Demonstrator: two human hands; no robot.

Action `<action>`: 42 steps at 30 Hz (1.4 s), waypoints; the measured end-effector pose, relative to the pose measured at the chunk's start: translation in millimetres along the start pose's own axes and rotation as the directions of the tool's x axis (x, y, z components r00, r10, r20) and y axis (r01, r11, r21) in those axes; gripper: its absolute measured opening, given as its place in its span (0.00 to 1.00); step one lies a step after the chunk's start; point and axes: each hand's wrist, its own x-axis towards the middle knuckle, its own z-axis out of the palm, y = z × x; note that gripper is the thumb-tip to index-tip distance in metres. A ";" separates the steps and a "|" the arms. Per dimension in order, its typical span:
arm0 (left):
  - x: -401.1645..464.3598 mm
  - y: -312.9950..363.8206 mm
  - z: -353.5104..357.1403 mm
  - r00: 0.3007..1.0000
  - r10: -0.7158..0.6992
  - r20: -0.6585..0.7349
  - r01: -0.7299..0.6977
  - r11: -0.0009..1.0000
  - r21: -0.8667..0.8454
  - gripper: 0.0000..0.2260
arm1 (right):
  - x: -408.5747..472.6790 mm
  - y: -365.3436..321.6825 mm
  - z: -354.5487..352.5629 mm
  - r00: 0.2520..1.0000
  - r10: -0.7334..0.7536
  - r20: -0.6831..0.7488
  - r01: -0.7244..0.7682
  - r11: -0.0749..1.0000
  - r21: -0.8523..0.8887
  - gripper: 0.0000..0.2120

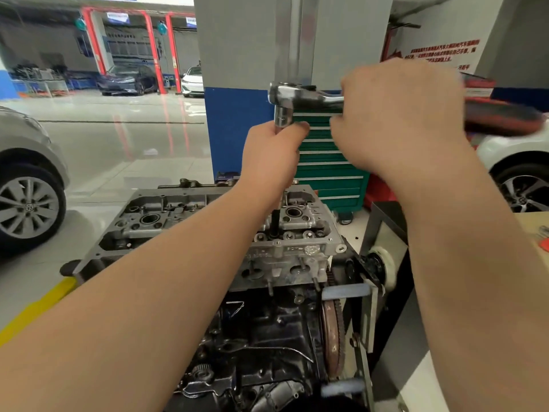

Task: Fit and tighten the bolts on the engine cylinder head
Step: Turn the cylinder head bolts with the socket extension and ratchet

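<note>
Chrome ratchet [292, 95] gripped by right hand [398, 120], left hand [271, 157] fingers curled round its extension over cylinder head [297, 233]

The shiny chrome steel ratchet wrench [300, 95] carries a red-and-black grip beyond the right hand [398, 120]. Behind both grips stands a green drawer cabinet [329, 171] striped silver. Below the left hand [271, 157], the dull grey cast cylinder head [184, 215] tops a black engine block [267, 337].

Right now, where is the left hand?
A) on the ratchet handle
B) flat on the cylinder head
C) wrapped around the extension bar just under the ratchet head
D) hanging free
C: the left hand grips the extension bar below the ratchet; the right hand holds the handle.
</note>
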 end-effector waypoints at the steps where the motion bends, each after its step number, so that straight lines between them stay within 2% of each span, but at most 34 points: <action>1: -0.4 -1.0 0.1 1.000 0.011 -0.011 -0.011 1.000 0.010 0.15 | -5.4 -1.6 -2.5 0.999 0.024 -0.046 -0.025 1.000 -0.019 0.14; 3: -1.9 0.4 1.0 0.999 0.008 -0.036 -0.007 1.000 0.024 0.13 | -0.3 -5.9 8.3 0.990 0.096 -0.106 -0.101 0.994 -0.039 0.12; 5: -3.3 6.4 2.8 1.000 -0.012 -0.011 0.013 0.999 0.040 0.12 | 12.6 -8.2 33.1 0.983 0.183 -0.034 -0.178 0.978 0.111 0.09; 7: -6.1 10.1 5.2 0.999 -0.023 0.025 0.021 0.997 0.077 0.12 | 24.4 -14.7 50.4 0.989 0.125 0.078 -0.145 0.916 0.373 0.09; 9: -4.7 11.3 5.3 0.999 -0.027 0.019 0.026 0.997 0.072 0.11 | 33.5 -19.2 58.1 0.985 0.074 0.155 -0.136 0.889 0.437 0.08; 11: -0.6 8.6 2.3 1.000 -0.020 -0.021 0.021 0.997 0.070 0.11 | 34.2 -13.7 46.4 0.980 0.051 0.190 -0.110 0.943 0.313 0.08; 14: 2.0 0.2 2.2 0.999 0.038 -0.037 -0.033 0.992 0.118 0.18 | 8.7 3.2 17.1 0.997 0.067 0.037 -0.069 0.996 0.050 0.09; 18: -1.0 -1.9 3.8 0.999 0.027 -0.045 -0.021 0.991 0.132 0.18 | -2.8 -3.0 7.1 0.992 0.106 -0.065 -0.109 0.993 -0.035 0.08; 19: -1.6 -1.1 3.6 0.999 0.018 -0.046 -0.012 0.990 0.139 0.17 | 6.0 -4.4 16.6 0.993 0.120 -0.003 -0.119 0.993 0.017 0.08; 21: -3.7 0.4 4.2 0.999 0.013 -0.031 -0.009 0.990 0.143 0.16 | 25.2 -8.7 32.6 0.986 0.039 0.162 -0.084 0.956 0.280 0.06; 23: -4.4 1.2 3.7 1.000 0.011 -0.015 -0.009 0.989 0.145 0.15 | 39.0 -15.3 38.6 0.972 -0.018 0.236 -0.087 0.900 0.427 0.04; 24: -2.9 0.9 2.0 1.000 0.009 -0.014 -0.007 0.991 0.132 0.15 | 41.0 -15.4 35.3 0.967 -0.041 0.251 -0.065 0.915 0.399 0.05; 26: 1.3 -2.2 -1.9 1.000 0.014 -0.014 -0.012 0.993 0.118 0.16 | 34.6 -6.9 21.2 0.970 -0.023 0.241 -0.033 0.973 0.226 0.08; 28: 1.9 -6.6 -2.7 1.000 0.015 0.004 -0.016 0.992 0.127 0.18 | 11.6 2.7 -1.8 0.998 0.011 0.066 -0.011 1.000 -0.004 0.10; 30: 0.2 -9.1 -1.9 1.000 0.009 0.003 -0.009 0.991 0.133 0.20 | -4.9 0.7 -20.1 0.999 0.053 -0.001 -0.053 0.994 -0.093 0.14; 32: -2.2 -7.9 -4.5 1.000 -0.005 -0.025 0.009 0.990 0.144 0.19 | 3.0 -6.5 -15.0 0.997 0.059 0.051 -0.054 0.993 -0.102 0.12; 34: -3.9 -4.3 -7.7 0.999 -0.031 -0.013 0.032 0.993 0.109 0.17 | 29.8 -14.9 0.4 0.978 -0.018 0.210 0.000 0.997 0.083 0.06; 36: -6.7 -0.8 -7.6 0.999 -0.050 0.018 0.047 0.993 0.108 0.17 | 55.9 -23.5 7.5 0.912 -0.160 0.378 0.043 0.953 0.301 0.06; 37: -7.6 0.5 -7.0 0.998 -0.053 0.025 0.050 0.993 0.109 0.17 | 62.7 -24.7 8.0 0.882 -0.202 0.425 0.055 0.941 0.334 0.07; 39: -6.6 0.5 -7.7 0.998 -0.048 0.037 0.043 0.992 0.115 0.20 | 60.8 -16.6 -0.5 0.860 -0.215 0.463 0.110 0.964 0.243 0.07; 40: -6.3 -0.3 -9.2 0.998 -0.049 0.050 0.043 0.993 0.113 0.21 | 53.0 -9.9 -8.0 0.872 -0.194 0.449 0.136 0.978 0.157 0.08; 42: -5.4 -2.3 -11.3 0.996 -0.058 0.074 0.050 0.994 0.094 0.23 | 28.4 -1.7 -28.2 0.946 -0.179 0.269 0.206 0.976 -0.074 0.12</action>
